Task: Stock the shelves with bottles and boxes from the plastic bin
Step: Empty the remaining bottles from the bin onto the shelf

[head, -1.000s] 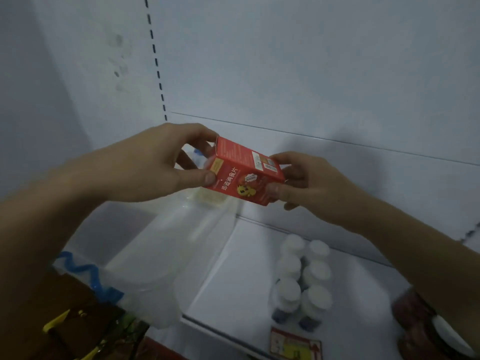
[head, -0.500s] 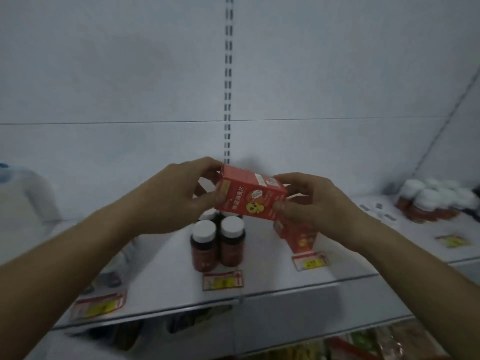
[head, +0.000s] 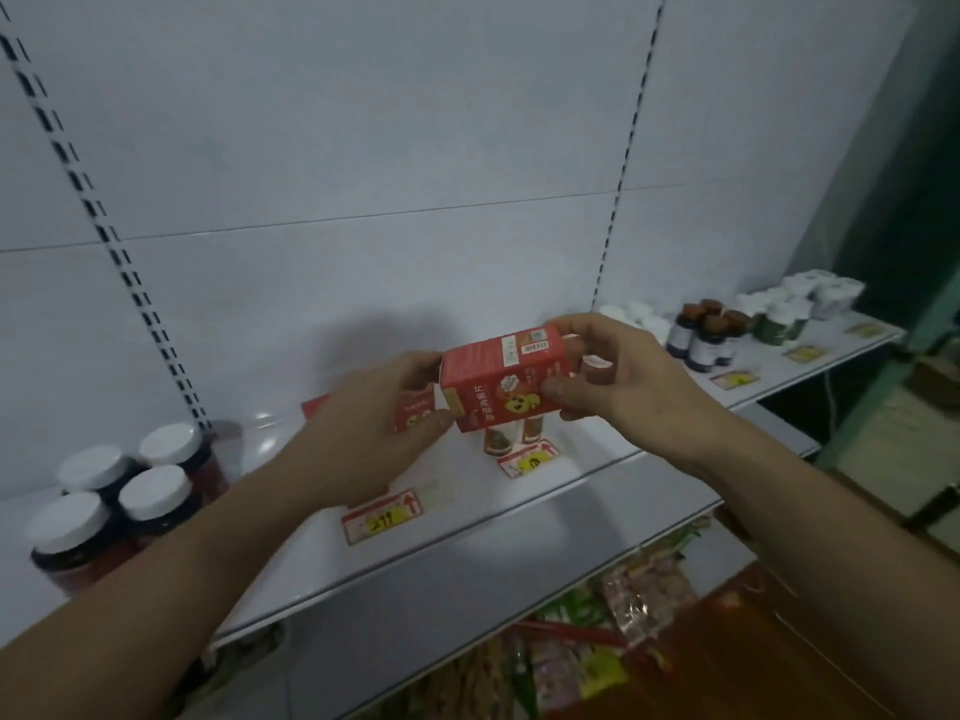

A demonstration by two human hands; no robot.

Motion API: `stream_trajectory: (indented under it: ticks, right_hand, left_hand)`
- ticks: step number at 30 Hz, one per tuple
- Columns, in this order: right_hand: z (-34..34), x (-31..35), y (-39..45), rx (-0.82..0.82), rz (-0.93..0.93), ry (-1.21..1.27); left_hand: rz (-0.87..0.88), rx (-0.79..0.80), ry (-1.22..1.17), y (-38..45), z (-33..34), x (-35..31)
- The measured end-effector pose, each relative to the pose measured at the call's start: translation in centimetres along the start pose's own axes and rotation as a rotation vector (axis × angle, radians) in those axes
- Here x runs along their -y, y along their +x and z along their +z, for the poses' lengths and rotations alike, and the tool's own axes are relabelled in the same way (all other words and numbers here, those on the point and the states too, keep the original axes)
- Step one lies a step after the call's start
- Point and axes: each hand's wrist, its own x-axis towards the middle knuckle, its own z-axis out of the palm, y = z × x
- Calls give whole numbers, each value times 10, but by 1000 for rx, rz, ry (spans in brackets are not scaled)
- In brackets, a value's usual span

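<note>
A small red box (head: pixel 501 379) with a cartoon print hangs above the white shelf (head: pixel 467 517), held from both ends. My left hand (head: pixel 363 433) pinches its left end between thumb and fingers. My right hand (head: pixel 618 376) grips its right end. Behind my left hand another red box (head: pixel 413 407) of the same kind stands on the shelf, mostly hidden. Small red bottles (head: pixel 511 436) stand directly under the held box. The plastic bin is out of view.
Several white-capped dark jars (head: pixel 119 501) stand at the shelf's left end. More bottles (head: pixel 706 330) and white containers (head: pixel 826 293) sit at the far right. Price tags (head: pixel 382 514) lie along the shelf's front edge. Packaged goods (head: pixel 597 631) fill the lower shelf.
The view has swung right from the bin along the shelf. Both hands kept their hold on the red box and carried it over the shelf beside the other red box.
</note>
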Motion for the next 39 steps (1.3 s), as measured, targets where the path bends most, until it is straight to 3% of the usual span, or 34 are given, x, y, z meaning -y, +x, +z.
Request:
stream_trajectory:
  ticks: [7,15,23,32,36,39]
  right_hand:
    - [18,-30,79,219,-213,-295]
    - [80,-72,134,412,-325,-489]
    - [131,-93,151,488,-506,-724]
    - [132,-105,145,435,-570,-640]
    - [108,-103,150,450,-555,-505]
    - [74,-102,161,405,-511,-534]
  left_hand:
    - [-256,-175,176,-6,-2,79]
    - [-275,-270,262,-22,22,98]
    - [-430,-205,333,-35,43,97]
    - [-486,-163,434,-41,55,82]
    - [-407,-187,480,-29,50,78]
    - [-339,-180,484,-3,40,71]
